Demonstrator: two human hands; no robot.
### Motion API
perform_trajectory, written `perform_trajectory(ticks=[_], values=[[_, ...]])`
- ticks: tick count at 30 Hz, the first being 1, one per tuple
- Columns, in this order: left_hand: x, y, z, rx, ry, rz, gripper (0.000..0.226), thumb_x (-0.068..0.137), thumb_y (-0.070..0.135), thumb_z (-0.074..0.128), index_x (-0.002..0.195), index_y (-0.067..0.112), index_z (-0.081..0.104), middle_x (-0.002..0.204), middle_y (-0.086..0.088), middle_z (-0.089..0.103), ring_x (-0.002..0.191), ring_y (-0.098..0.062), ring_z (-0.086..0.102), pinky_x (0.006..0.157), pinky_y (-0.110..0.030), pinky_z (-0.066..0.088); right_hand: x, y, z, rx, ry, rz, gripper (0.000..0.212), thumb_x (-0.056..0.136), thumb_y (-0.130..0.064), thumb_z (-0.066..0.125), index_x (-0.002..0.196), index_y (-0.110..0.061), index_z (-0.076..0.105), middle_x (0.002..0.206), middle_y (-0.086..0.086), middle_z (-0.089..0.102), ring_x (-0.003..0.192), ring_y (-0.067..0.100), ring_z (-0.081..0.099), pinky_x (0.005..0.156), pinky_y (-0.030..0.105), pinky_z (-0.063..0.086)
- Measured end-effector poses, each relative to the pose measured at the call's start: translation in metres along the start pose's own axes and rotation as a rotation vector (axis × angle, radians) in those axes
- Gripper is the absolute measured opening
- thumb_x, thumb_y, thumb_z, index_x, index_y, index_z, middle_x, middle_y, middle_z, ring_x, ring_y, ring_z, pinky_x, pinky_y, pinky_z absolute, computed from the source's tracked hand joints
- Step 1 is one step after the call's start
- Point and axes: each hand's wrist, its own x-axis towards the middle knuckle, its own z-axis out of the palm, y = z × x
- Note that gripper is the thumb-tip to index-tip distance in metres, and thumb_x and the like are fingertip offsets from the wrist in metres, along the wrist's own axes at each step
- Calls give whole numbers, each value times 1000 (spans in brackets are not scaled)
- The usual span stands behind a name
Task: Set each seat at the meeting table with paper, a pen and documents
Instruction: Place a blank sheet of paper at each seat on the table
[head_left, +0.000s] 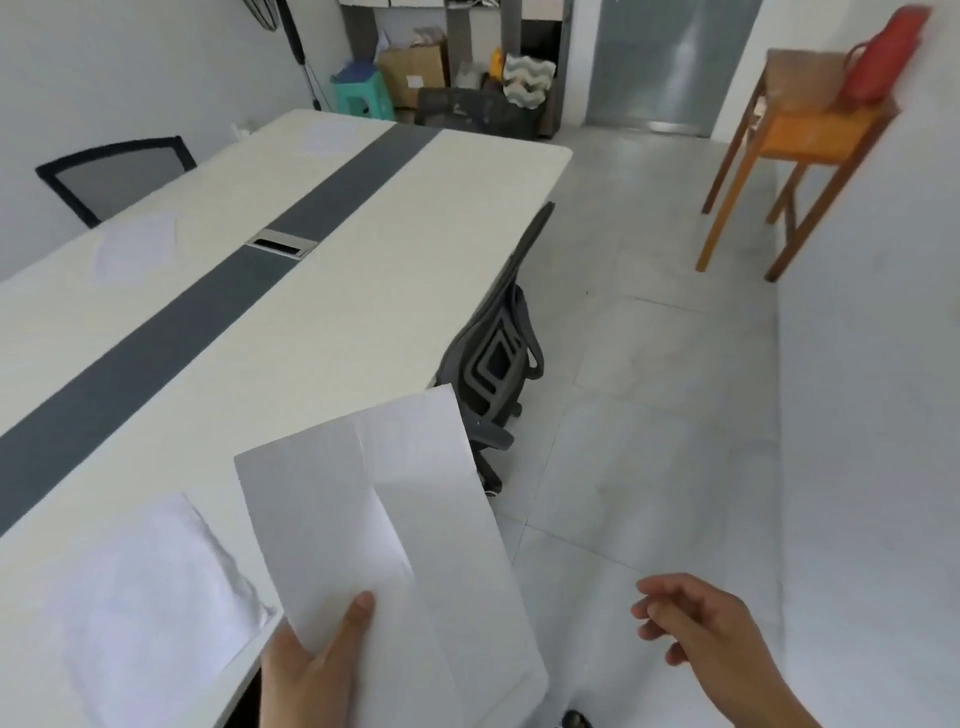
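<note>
My left hand (311, 670) holds a white sheet of paper (384, 525) by its near edge, thumb on top, beside the table's near right corner. My right hand (706, 644) hovers over the floor to the right, fingers loosely curled and holding nothing. The long cream meeting table (395, 260) has a dark grey strip down its middle. Three sheets lie on it: one at the near corner (150, 608), one at the left side (136, 248), one at the far end (323, 136). No pen is in view.
A grey office chair (498, 358) is pushed in at the table's right side; a black mesh chair (117, 176) stands at the left. A metal cable hatch (280, 243) sits in the strip. A wooden stand (800, 140) with a red bag is at the far right. Boxes clutter the far wall.
</note>
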Motion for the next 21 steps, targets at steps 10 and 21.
perform_trajectory(ticks=[10,21], values=[[56,63,114,41,53,-60,39,55,35,86,70,5,66,68,-10,66,72,-29,64,65,-33,45,118,-41,-58,34,49,40,23,88,11,56,89,-6,71,73,9,75,61,19,70,50,28,47],[187,217,268,-61,-133,81,14,81,16,74,80,2,70,70,-8,73,69,-26,68,64,-34,51,278,-167,-117,75,159,-44,23,88,11,56,88,-6,71,74,9,75,65,25,70,53,33,48]])
